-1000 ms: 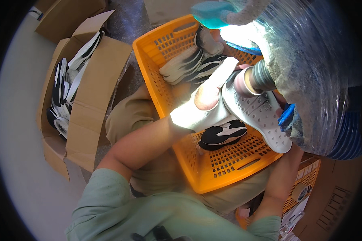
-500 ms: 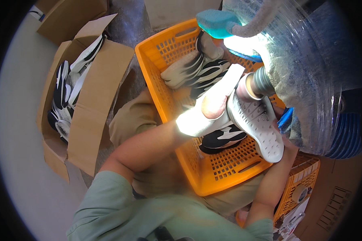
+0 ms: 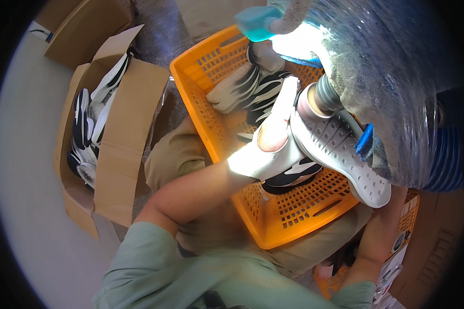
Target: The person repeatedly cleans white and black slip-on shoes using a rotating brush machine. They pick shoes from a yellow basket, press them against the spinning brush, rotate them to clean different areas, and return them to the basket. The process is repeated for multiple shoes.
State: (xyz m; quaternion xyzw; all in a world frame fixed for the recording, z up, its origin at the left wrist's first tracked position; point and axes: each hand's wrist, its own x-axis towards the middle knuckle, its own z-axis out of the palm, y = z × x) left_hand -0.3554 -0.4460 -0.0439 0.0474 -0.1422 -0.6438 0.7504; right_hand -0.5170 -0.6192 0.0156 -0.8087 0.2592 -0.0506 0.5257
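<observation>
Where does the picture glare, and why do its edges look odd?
Head view throughout: harsh light bleaches the white glove on the left hand; clear plastic sheeting shows streaky reflections at upper right; the fisheye lens darkens the corners and bends straight edges.

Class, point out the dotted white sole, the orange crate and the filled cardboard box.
White sole point(image 3: 343, 149), head view: dotted face.
Orange crate point(image 3: 193, 92), head view: left wall.
Cardboard box point(image 3: 125, 131), head view: right panel.
</observation>
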